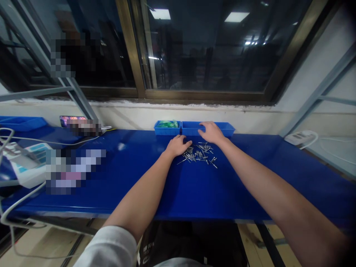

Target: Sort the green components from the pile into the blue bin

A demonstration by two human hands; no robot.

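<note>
Thin silvery metal pieces (198,154) lie in a loose pile on the blue table (194,189). My left hand (178,145) rests at the pile's left side, thumb and fingers apart, partly covering some pieces. Over the front edge of the long blue tray (191,128) is my right hand (211,132), its thumb and fingers spread with nothing seen between them. A smaller blue tray (167,130), holding green material, stands against the long tray's left end.
At the left are a phone (72,121), a white and teal device (32,163), cables and another blue tray (22,122). A white power strip (302,137) lies at the right. Metal frames flank the window behind the table.
</note>
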